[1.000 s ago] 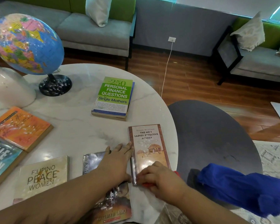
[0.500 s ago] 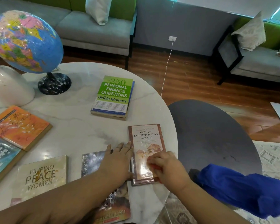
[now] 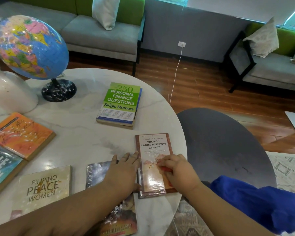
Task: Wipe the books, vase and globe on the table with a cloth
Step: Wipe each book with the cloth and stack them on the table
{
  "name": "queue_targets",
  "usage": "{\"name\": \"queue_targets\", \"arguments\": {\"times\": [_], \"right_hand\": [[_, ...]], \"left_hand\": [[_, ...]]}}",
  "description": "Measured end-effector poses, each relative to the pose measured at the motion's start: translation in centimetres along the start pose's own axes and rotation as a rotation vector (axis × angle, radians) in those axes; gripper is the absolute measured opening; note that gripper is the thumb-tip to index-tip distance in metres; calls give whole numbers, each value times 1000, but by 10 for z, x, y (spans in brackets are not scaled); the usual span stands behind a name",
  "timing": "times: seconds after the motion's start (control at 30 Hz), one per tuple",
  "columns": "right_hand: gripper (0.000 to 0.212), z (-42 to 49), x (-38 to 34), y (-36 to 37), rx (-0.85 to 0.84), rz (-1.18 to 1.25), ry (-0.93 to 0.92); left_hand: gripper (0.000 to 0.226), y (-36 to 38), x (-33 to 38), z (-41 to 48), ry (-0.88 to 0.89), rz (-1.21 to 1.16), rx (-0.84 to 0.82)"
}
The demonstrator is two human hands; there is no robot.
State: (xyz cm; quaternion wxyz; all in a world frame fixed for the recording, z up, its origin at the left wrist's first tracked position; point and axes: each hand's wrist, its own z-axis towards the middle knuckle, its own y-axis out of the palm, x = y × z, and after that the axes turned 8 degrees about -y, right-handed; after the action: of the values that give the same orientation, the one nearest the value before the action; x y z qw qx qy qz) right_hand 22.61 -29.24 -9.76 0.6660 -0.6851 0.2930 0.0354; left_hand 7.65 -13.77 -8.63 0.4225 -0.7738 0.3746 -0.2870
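Red cloth (image 3: 165, 169) — mostly hidden in the right hand (image 3: 179, 172) gripping it — lies on the glossy paperback (image 3: 152, 145) at the table (image 3: 92, 133) right edge; left hand (image 3: 124, 174) flat, touching it.

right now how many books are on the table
6: green finance book mid-table, detective book under the right hand, Lasky book under the left hand, Filipino Peace Women, orange book, teal book at left edge. A blue edge under the green one may be another.

Soft window daylight, glossy glare, wide-angle edge distortion.
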Motion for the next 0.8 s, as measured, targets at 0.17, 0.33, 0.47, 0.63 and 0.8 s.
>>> {"name": "queue_targets", "arguments": {"times": [0.17,0.33,0.47,0.63,0.8], "right_hand": [[31,3,5,-3,-48,12,-30],[29,5,-3,3,-30,6,-55],[32,10,5,-1,-7,26,-19],[33,13,-2,4,-24,32,-59],[32,20,-1,0,-2,13,-17]], "left_hand": [[100,-1,-1,0,2,-6,0],[98,-4,1,0,7,2,-6],[98,-3,-1,1,11,1,3],[97,-2,-1,0,13,-8,0],[98,0,-2,1,15,-5,2]]}}
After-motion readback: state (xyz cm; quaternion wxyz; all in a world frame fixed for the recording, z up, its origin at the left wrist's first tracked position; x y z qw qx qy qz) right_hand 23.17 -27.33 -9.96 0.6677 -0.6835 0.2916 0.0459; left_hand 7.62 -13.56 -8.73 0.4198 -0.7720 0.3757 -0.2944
